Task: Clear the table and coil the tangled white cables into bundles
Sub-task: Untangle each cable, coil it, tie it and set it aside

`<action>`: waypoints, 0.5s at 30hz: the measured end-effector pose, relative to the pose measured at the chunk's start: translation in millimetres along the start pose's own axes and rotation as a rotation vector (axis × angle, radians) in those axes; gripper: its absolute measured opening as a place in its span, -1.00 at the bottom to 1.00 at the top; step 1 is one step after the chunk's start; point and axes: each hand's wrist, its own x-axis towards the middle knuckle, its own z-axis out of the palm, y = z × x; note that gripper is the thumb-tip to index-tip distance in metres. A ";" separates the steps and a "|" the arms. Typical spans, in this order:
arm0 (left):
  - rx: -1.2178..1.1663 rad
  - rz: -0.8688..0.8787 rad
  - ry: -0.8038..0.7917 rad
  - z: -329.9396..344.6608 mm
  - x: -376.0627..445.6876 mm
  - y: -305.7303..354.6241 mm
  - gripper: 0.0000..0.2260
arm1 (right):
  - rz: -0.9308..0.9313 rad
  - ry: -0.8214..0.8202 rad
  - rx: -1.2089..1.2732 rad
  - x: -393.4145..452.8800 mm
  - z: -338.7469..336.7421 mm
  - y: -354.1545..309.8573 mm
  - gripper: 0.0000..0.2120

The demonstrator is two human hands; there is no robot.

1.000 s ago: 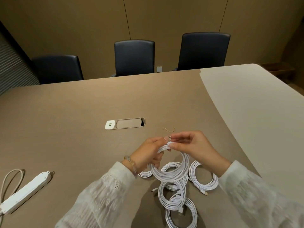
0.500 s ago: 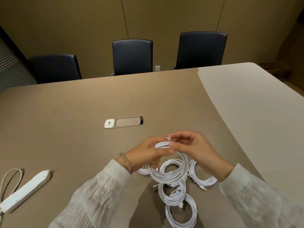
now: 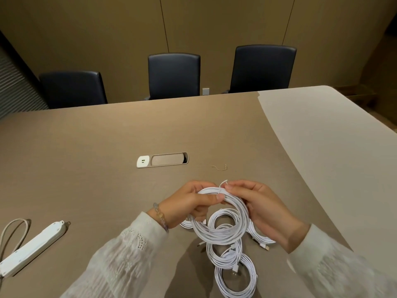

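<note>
You were in an office meeting room: long tan conference surface (image 3: 107,147) with a built-in power/USB port hatch (image 3: 162,160), three dark padded chairs (image 3: 174,75) along the far edge, plain panelled walls (image 3: 225,22), power strip (image 3: 32,247) lying at your left.

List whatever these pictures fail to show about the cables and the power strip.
- Head view: the power strip and its cord run off the left edge.
- The coil under the left hand is mostly hidden.
- The right hand covers part of another coil.
- The tie on the held cable coil is too small.
</note>
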 end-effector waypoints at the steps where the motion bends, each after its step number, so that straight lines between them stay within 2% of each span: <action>1: -0.026 -0.003 -0.006 -0.7 0.3 -2.2 -0.88 | -0.039 0.016 -0.015 -1.8 2.1 1.5 -0.85; 6: -0.189 -0.045 -0.063 -4.0 1.7 -7.5 -0.86 | -0.259 0.057 -0.177 -4.6 5.6 4.7 -0.96; 7: -0.214 -0.056 -0.084 -4.5 1.6 -8.0 -0.85 | -0.293 0.047 -0.242 -4.1 4.2 4.2 -0.93; 10: -0.236 -0.116 -0.165 -7.7 0.5 -8.0 -0.85 | -0.385 -0.095 -0.472 -3.4 -1.6 -5.2 -0.95; 15: -0.115 -0.268 -0.323 -17.5 -0.6 2.4 -0.84 | -0.705 -0.354 -1.146 2.4 -6.0 -29.4 -0.94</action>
